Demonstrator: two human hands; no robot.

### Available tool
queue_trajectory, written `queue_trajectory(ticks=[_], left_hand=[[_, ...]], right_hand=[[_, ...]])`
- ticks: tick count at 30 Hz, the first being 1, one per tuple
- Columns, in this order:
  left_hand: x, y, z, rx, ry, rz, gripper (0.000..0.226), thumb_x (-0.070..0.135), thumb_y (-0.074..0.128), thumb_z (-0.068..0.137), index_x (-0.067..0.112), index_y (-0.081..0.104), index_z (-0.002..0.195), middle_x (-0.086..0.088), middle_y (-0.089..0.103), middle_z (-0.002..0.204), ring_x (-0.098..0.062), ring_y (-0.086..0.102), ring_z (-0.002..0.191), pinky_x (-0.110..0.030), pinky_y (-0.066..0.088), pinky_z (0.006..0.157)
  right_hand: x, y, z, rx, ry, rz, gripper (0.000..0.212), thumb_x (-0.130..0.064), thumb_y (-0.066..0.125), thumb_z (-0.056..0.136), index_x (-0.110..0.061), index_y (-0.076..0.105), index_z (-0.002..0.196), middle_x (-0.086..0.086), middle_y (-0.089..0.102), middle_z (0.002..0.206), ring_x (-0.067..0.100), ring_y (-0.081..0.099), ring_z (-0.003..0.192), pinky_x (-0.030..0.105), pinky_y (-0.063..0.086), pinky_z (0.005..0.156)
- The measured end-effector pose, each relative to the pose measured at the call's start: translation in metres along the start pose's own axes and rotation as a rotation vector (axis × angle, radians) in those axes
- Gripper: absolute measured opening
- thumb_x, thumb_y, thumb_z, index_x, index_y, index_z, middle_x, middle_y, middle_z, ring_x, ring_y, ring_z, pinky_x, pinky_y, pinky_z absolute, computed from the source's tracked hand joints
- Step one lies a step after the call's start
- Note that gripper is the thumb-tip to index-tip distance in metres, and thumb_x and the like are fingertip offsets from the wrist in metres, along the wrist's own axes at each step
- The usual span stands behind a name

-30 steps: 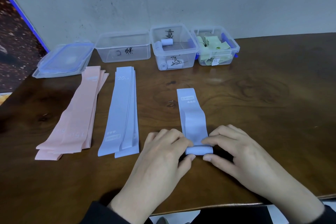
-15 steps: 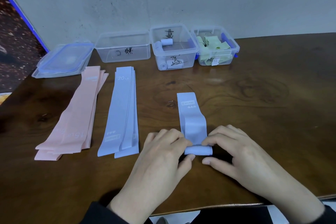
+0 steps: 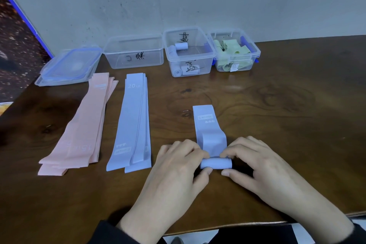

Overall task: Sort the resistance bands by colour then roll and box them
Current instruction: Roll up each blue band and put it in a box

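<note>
Step in hand: rolling. One blue band (image 3: 210, 132) lies lengthwise near the middle of the bench (image 3: 297, 125), its near end already wound into a short roll (image 3: 215, 163) close to the near edge. Sorting looks done, judging from the layout: pink stack (image 3: 79, 132) toward the left edge, blue stack (image 3: 132, 125) just right of it, both flat and unrolled.

Left hand (image 3: 176, 172): palm down, fingers curled over the roll's left end, thumb tucked under its near side, so it pinches the roll. Right hand (image 3: 263, 168): mirrored, fingertips on top of the right end, thumb along the near side, also gripping it. Both wrists come in from the near edge, dark sleeves just visible.

The free length has a raised hump just ahead of the roll, so there's slack in it.

Next move, my read: push the roll away toward the far edge, keeping tension even on both ends so it doesn't cone or telescope. Then drop it in the blue box (image 3: 190, 53) at the far edge, which already holds a few blue rolls. The box left of it (image 3: 134, 53) looks empty, probably for pink. The green box (image 3: 235, 51) at the right holds green bands. Lids (image 3: 69, 65) are stacked at the far left corner.

Plenty left: both stacks untouched.
</note>
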State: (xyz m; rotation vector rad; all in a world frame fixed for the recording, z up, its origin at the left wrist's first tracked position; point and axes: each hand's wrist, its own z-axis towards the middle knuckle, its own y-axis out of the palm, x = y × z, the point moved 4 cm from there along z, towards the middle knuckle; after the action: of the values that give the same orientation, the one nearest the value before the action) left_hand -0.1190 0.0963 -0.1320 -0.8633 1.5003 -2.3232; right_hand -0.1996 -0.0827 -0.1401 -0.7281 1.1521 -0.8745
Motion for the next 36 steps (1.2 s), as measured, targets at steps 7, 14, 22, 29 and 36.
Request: queue_trajectory(ticks=[7,14,22,29,36], left_hand=[[-0.0019,0.0015,-0.0007,-0.002,-0.012,-0.004,0.024,0.041,0.068,0.089,0.033,0.065,0.111,0.019,0.053,0.106,-0.004,0.05,0.097,-0.023,0.041,0.084],[-0.0007,0.001,-0.0004,0.008,-0.006,0.013,0.023,0.042,0.066,0.09,0.032,0.066,0.11,0.019,0.052,0.105,-0.003,0.048,0.097,-0.025,0.044,0.084],[-0.0014,0.0,0.0,0.011,-0.019,0.011,0.019,0.042,0.068,0.089,0.035,0.067,0.107,0.02,0.05,0.104,-0.001,0.042,0.096,-0.024,0.044,0.08],[-0.0039,0.0015,-0.0007,0.013,-0.038,-0.009,0.027,0.043,0.074,0.084,0.036,0.064,0.109,0.022,0.05,0.106,-0.001,0.043,0.098,-0.018,0.039,0.08],[-0.0026,0.0012,-0.0014,0.012,-0.023,-0.001,0.024,0.048,0.06,0.09,0.036,0.065,0.11,0.023,0.048,0.105,0.0,0.043,0.096,-0.023,0.041,0.081]], right_hand=[[0.0002,0.0009,0.0002,0.008,-0.006,-0.009,0.03,-0.051,0.048,0.102,-0.032,0.068,0.113,-0.024,0.055,0.108,0.007,0.054,0.097,0.036,0.048,0.085],[0.001,-0.0003,0.0,-0.007,0.005,0.019,0.023,-0.051,0.056,0.097,-0.036,0.063,0.113,-0.026,0.054,0.11,0.008,0.056,0.101,0.037,0.048,0.089],[-0.0009,-0.0014,0.0004,0.026,-0.007,0.002,0.033,-0.055,0.054,0.097,-0.032,0.068,0.117,-0.024,0.054,0.111,0.008,0.055,0.099,0.033,0.048,0.086],[0.0001,-0.0003,-0.0005,0.02,-0.009,-0.009,0.025,-0.05,0.055,0.099,-0.034,0.068,0.114,-0.025,0.053,0.11,0.006,0.053,0.097,0.033,0.048,0.085],[-0.0003,-0.0012,-0.0001,0.019,-0.006,0.008,0.029,-0.052,0.058,0.094,-0.034,0.066,0.116,-0.025,0.054,0.111,0.007,0.054,0.098,0.035,0.049,0.084]])
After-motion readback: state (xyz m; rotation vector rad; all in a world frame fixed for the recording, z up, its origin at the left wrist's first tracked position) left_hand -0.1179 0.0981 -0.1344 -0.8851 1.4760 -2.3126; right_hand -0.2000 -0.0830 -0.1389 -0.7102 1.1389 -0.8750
